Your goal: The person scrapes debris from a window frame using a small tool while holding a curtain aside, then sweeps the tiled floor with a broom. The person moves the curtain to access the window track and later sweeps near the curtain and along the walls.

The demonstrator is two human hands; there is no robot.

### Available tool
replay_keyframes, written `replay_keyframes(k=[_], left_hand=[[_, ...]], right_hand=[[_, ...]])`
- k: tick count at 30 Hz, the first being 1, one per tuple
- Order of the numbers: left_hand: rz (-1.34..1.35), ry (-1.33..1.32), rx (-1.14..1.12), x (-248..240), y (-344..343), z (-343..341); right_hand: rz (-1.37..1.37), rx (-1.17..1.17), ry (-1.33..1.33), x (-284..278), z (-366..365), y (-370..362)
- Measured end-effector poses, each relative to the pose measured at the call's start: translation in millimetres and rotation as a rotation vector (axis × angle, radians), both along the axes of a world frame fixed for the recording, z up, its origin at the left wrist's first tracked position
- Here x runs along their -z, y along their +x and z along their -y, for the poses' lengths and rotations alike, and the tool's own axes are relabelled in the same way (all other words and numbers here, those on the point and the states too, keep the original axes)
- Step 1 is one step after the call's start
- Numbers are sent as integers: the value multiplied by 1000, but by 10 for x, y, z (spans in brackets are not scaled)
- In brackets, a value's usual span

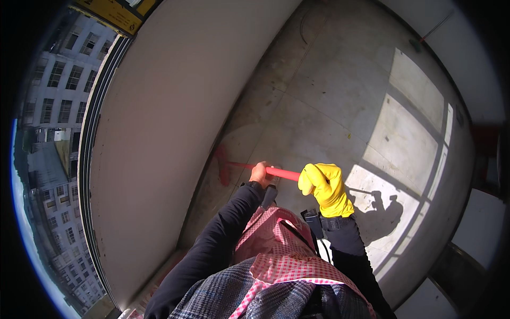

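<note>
L hand, bare, is wrapped around the red handle, fingers closed over it; palm side hidden, thumb not visible. R hand, in a yellow glove, is curled into a fist at the handle's near end. The handle vanishes behind the glove there, so it reads as gripped, but the contact itself is hidden.

Both arms come up from the lower edge in black sleeves. L forearm is stretched well forward, R elbow bent, wrist cocked toward the handle. A small black device sits by the R wrist; can't tell what it is.

The handle runs from the R hand past the L hand to a red head, blurred, which sits on the floor right at the foot of the wall. Can't make out its type, brush or squeegee.

Near the handle, below the hands: pink checked cloth over a grey plaid coat, both cut off by the lower edge.

Beyond the handle the floor is bare concrete, w/ sun patches and the person's shadow to the R of the glove. Left of the wall, a dark window frame and buildings outside, bent by the lens.
</note>
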State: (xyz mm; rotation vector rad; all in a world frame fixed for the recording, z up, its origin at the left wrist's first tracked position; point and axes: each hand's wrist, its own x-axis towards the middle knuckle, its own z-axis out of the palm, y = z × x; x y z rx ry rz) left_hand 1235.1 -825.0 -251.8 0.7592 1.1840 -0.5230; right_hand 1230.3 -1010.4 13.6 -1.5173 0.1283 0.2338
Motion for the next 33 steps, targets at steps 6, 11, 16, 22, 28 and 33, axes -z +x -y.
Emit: replay_keyframes(k=[6, 11, 16, 22, 28, 33], left_hand=[[163, -40, 447, -267, 970, 971], [75, -300, 644, -610, 466, 1949], [13, -672, 803, -1342, -25, 2737], [122, -544, 808, -1608, -257, 2504], [23, 25, 815, -669, -66, 1641], [-38, 2, 936, -350, -674, 2104]], right_hand=[[70, 264, -184, -233, 416, 141], [160, 471, -314, -786, 642, -247], [249, 435, -630, -1389, 701, -533], [423, 612, -429, -1593, 985, -1036], [273, 535, -22, -203, 1171, -1385], [77, 610, -286, -207, 1431, -1898]])
